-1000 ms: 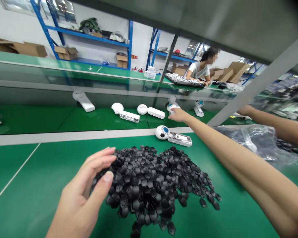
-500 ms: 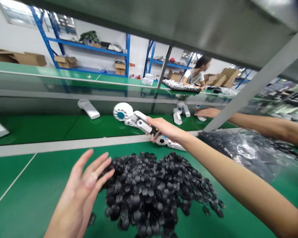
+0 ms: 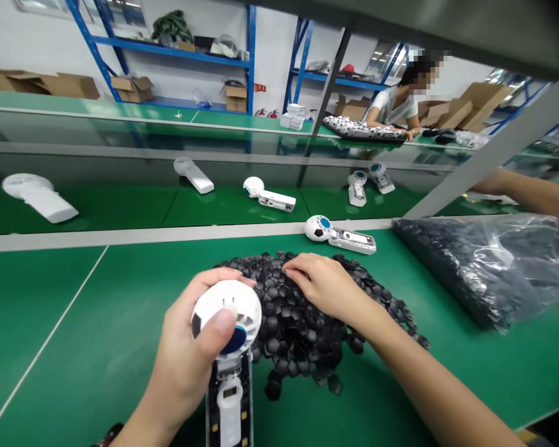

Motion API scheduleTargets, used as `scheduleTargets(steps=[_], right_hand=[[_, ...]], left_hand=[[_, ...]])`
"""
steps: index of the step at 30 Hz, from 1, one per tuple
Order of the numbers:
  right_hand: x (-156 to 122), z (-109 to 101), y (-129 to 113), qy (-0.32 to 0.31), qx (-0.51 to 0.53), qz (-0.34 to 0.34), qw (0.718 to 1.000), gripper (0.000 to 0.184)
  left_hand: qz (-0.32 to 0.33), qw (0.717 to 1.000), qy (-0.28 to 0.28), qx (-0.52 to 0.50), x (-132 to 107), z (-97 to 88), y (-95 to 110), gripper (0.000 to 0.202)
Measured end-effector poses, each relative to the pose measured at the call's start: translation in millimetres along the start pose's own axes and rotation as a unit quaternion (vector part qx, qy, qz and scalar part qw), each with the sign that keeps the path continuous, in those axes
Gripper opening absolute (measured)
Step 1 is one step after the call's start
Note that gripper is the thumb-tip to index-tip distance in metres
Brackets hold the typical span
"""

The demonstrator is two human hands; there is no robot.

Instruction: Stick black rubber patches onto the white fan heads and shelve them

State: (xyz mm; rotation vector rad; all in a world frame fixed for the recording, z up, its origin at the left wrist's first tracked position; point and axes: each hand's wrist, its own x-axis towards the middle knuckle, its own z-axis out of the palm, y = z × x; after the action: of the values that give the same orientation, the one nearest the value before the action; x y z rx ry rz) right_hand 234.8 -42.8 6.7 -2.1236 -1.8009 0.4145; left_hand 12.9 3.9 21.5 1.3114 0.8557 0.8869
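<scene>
Head cam: left hand (image 3: 181, 347) has a white round-headed device (image 3: 231, 397) in its grip, ball end up, thumb pressed across the front right by the blue disc. The lower half of that thing is open at the front, so you can see a dark board with little yellow squares and a white piece down the middle.

Right hand (image 3: 323, 288) is on the pile of black pieces (image 3: 298, 335), fingertips bunched together at its far side. Can't tell if it's got a piece pinched in there, tbh.

The pile is spread over the green worktop (image 3: 97, 354), just beyond the held device and a bit to the right. Behind it lies a second device (image 3: 351, 241) with a soccer-ball-looking head, near the pale edge strip (image 3: 135, 238). More white ones sit past that strip, e.g. the leftmost one (image 3: 41, 197). Off to the right there's a clear plastic bag (image 3: 484, 261) full of dark stuff, and another person's arm (image 3: 535, 192) reaches in beyond it.
</scene>
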Motion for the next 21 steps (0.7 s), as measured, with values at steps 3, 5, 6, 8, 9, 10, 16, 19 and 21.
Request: scheduleTargets(steps=[3,5,6,8,9,10,16,19,21], right_hand=[[3.2,12.3,-9.0,0.002,-0.005,-0.01,1.0,0.019],[6.1,20.8,-14.2,0.011,-0.002,-0.012,1.0,0.014],[7.4,23.9,-16.0,0.018,0.002,-0.013,1.0,0.012],[8.0,25.6,-18.7,0.038,0.02,-0.018,0.999,0.008],[7.0,24.1,-20.3,0.049,0.035,-0.023,0.998,0.005],[5.2,21.3,-22.4,0.061,0.05,-0.028,0.997,0.005],[-12.1,4.8,-42.1,0.212,0.099,-0.166,0.958,0.013],[-15.5,5.0,-46.7,0.275,0.036,-0.198,0.94,0.017],[-16.5,3.9,-48.0,0.289,0.082,-0.197,0.933,0.015]], left_hand=[[-0.007,0.999,-0.015,0.03,2.1,-0.6,-10.2,0.051],[-0.023,0.999,-0.029,0.025,6.1,-4.9,-17.1,0.053],[-0.039,0.998,-0.038,0.01,8.3,-7.5,-19.9,0.053],[-0.073,0.995,-0.061,-0.022,12.1,-12.2,-23.3,0.051],[-0.081,0.994,-0.071,-0.031,13.2,-13.9,-23.5,0.048],[-0.08,0.993,-0.078,-0.032,13.7,-15.0,-22.8,0.045],[-0.016,0.997,-0.07,0.01,5.6,-9.8,-11.9,0.042],[-0.014,0.999,-0.041,0.031,0.4,-1.8,-7.3,0.041],[-0.02,0.999,-0.034,0.035,-2.1,3.5,-4.2,0.036]])
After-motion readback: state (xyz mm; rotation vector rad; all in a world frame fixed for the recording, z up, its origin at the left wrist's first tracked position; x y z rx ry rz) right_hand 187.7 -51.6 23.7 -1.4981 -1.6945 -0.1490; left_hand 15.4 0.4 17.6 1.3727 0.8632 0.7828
